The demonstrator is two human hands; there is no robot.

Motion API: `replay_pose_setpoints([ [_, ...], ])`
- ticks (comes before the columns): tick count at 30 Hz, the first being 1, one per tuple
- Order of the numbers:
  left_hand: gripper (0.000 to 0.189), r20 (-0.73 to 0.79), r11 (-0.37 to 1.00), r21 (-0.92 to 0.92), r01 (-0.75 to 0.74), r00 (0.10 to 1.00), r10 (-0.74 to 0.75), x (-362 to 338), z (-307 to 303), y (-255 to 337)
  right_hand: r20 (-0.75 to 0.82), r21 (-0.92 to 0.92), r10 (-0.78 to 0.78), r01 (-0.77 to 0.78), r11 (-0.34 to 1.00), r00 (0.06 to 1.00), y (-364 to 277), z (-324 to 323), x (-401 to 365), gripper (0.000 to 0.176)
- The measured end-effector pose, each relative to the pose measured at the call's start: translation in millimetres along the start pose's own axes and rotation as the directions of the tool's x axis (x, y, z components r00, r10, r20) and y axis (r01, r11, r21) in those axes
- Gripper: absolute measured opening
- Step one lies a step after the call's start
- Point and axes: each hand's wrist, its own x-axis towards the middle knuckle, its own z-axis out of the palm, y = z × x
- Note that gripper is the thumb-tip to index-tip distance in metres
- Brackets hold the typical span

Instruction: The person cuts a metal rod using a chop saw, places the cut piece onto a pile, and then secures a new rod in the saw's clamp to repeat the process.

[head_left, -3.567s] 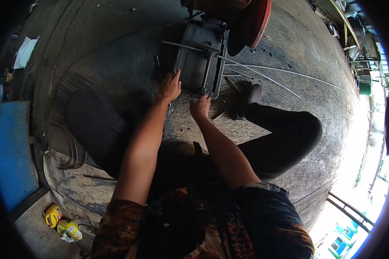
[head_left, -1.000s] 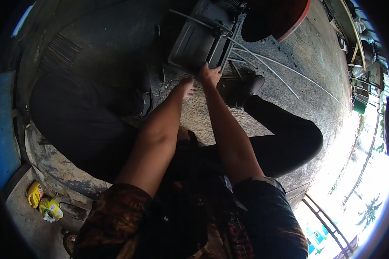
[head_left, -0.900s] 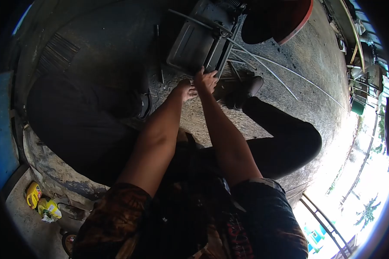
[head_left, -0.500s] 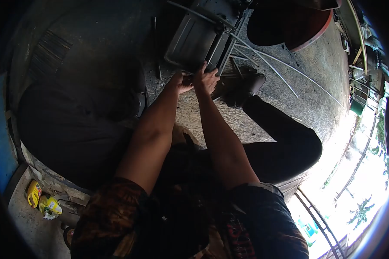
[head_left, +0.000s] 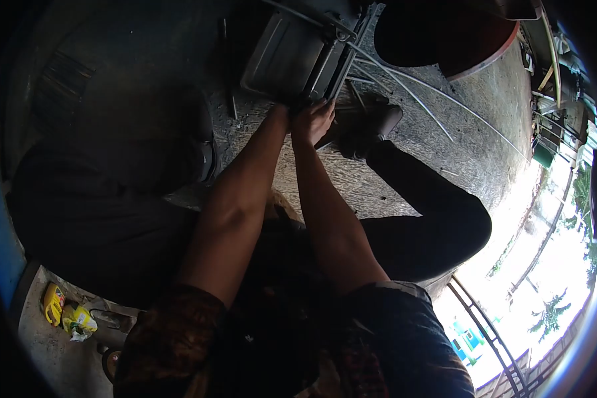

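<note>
A dark metal machine with a flat panel [head_left: 272,63] stands at the top centre, and a long bar [head_left: 320,69] runs along its right side. My right hand [head_left: 315,121] is at the near end of the machine, fingers bent against it; what they hold, if anything, is hidden. Just left of it, my left hand [head_left: 294,109] is in deep shadow, its fingers hidden at the machine's lower edge. Thin metal rods [head_left: 414,98] lie on the ground to the right of the machine.
A dark container with a red rim [head_left: 491,63] is at the upper right. One rod [head_left: 229,73] lies left of the machine. My shoe [head_left: 386,123] rests right of my hands. Yellow packages [head_left: 54,304] lie at the lower left.
My left hand has moved right and forward under the machine's edge, its fingers now hidden. My right hand has shifted slightly down. The whole view has shifted slightly.
</note>
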Motion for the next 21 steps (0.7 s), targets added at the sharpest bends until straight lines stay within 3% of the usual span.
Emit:
replay_pose_setpoints([
  [5, 0.027, 0.052, 0.996, 0.04, -0.076, 0.996, 0.074, 5.1, 0.1, 2.9, 0.034, -0.018, -0.015, 0.016, 1.0, 0.999, -0.1, -7.8, 2.7, 0.055],
  [10, 0.027, 0.099, 0.986, 0.081, -0.144, 0.986, 0.136, 15.5, -9.2, 3.2, -0.028, 0.025, -0.014, 0.015, 1.0, 0.999, 6.4, -4.0, 6.5, 0.055],
  [14, 0.025, 0.152, 0.996, 0.009, -0.094, 0.984, 0.091, 18.3, -9.1, 7.4, -0.007, -0.044, -0.008, 0.008, 0.999, 1.0, 9.6, -4.4, 9.8, 0.063],
  [16, 0.025, -0.069, 0.979, 0.011, -0.204, 0.977, 0.204, 14.0, 0.0, -0.7, -0.008, -0.051, -0.059, 0.058, 0.997, 0.998, 18.9, -2.4, 11.4, 0.073],
  [17, 0.025, -0.063, 0.979, 0.014, -0.206, 0.976, 0.206, 20.2, -11.6, 1.3, -0.012, -0.047, -0.06, 0.06, 0.997, 0.998, 22.5, -0.1, 10.5, 0.073],
  [19, 0.028, 0.235, 0.991, 0.021, -0.132, 0.964, 0.123, 21.9, -22.5, 6.0, -0.011, 0.055, -0.011, 0.012, 0.998, 1.0, 21.2, -2.1, 11.9, 0.07],
  [20, 0.028, 0.253, 0.988, 0.039, -0.15, 0.958, 0.136, 16.1, -13.5, 11.3, -0.021, 0.084, -0.021, 0.022, 0.996, 1.0, 11.3, -8.5, 11.0, 0.07],
  [21, 0.028, 0.006, 0.957, 0.24, -0.163, 0.986, 0.167, 10.1, -11.5, 15.5, 0.065, 0.016, 0.045, -0.046, 0.999, 0.997, 5.5, -14.3, 8.3, 0.065],
])
